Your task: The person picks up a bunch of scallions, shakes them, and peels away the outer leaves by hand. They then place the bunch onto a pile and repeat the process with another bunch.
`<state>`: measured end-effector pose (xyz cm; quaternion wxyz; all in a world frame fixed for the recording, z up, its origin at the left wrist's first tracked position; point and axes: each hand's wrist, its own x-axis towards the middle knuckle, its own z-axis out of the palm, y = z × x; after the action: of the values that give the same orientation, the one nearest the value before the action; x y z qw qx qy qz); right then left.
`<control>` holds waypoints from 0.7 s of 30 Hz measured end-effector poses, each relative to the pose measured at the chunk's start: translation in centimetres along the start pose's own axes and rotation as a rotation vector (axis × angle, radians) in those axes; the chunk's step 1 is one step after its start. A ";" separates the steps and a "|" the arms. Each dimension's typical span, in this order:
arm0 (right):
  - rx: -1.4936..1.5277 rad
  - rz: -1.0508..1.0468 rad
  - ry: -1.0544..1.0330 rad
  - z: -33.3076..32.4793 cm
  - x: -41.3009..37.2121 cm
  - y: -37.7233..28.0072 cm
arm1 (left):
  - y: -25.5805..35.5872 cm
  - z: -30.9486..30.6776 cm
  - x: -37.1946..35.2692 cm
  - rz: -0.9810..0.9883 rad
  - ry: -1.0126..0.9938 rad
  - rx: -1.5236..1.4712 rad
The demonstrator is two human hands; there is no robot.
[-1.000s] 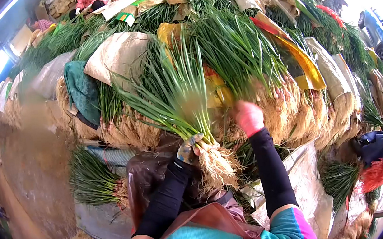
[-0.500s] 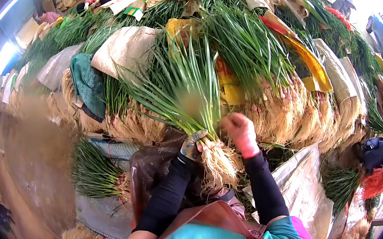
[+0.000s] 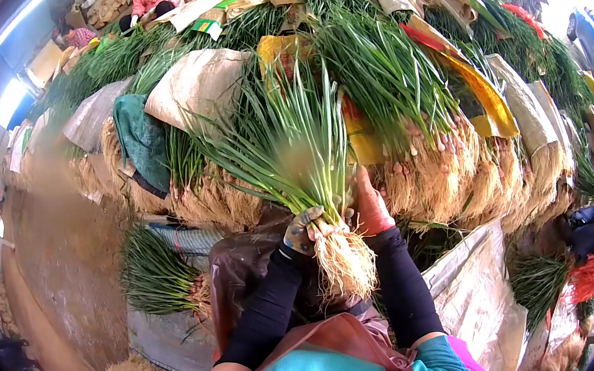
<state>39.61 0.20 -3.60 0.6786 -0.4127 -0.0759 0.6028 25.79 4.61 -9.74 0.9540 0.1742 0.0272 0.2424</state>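
The left hand [image 3: 302,231], in a worn patterned glove, is closed tight around the neck of a thick bunch of green spring onions [image 3: 301,159], just where the leaves meet the bulbs. The long flat leaves fan upward and away from the fist, while the pale, stringy roots [image 3: 345,262] hang in a tuft directly below it. The right hand [image 3: 368,205], in a pink glove, lies pressed against the right side of the bunch at the same height as the fist. Its fingers run up along the stalks, and I cannot tell whether they wrap around behind. Half a second ago this hand was a loose fist just short of the bunch, and a second ago it was reaching out to the big heap of rooted green onions [image 3: 415,119] beyond the grip. The left hand's hold looks unchanged. A smaller green bundle [image 3: 152,274] lies on the ground well to the left of the fist.
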 end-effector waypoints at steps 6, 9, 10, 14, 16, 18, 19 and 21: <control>-0.074 -0.065 -0.104 -2.4 3.5 2.3 | 0.1 0.0 0.1 0.066 0.083 0.026; 0.004 -0.129 0.143 -1.8 3.1 3.7 | 0.0 -3.2 0.1 0.056 0.064 0.070; -0.039 -0.121 0.112 -1.8 3.1 3.6 | -0.2 -3.8 0.1 0.037 0.076 0.067; -0.487 -0.572 0.142 -4.7 7.5 4.5 | 0.0 -1.1 0.0 0.005 0.041 0.053; -0.698 -0.913 0.133 -9.4 11.3 5.7 | 0.3 -0.9 0.1 0.038 0.029 0.062; -1.574 -0.515 -0.087 -11.4 7.8 3.6 | 0.5 -0.1 0.0 0.028 0.112 0.116; -1.897 -0.334 -0.312 -12.6 7.8 4.0 | 0.2 0.6 -0.2 0.015 0.163 0.094; -2.396 0.073 -0.381 -8.6 2.8 0.2 | -0.3 -1.2 0.3 0.022 0.168 0.209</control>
<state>45.35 -1.38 -10.35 -0.1728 -0.6855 -0.6721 0.2203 25.98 4.88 -10.99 0.9224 0.2518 0.1301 0.2623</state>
